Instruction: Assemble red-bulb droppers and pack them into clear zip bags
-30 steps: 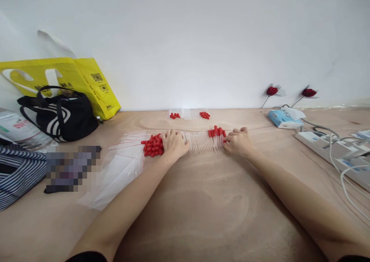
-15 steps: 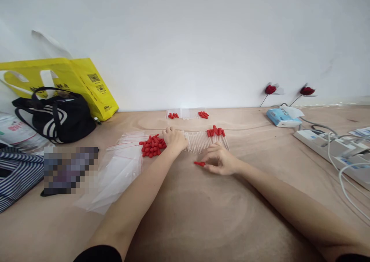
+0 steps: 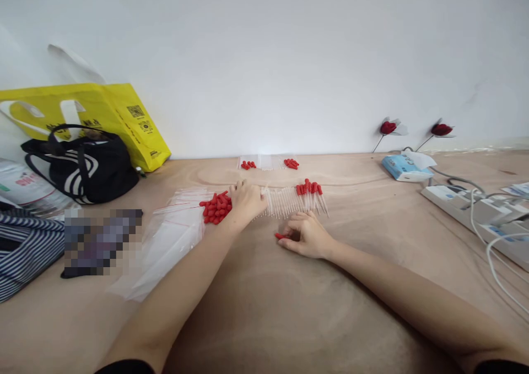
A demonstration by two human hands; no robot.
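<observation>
Head view, clear tubes [image 3: 285, 203], long axes front-to-back

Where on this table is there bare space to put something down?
The table is bare on the near side of the right hand, and between the clear tubes and the power strip. The left is crowded: yellow bag, black bag, plastic bags, and red caps beside the left hand.
</observation>
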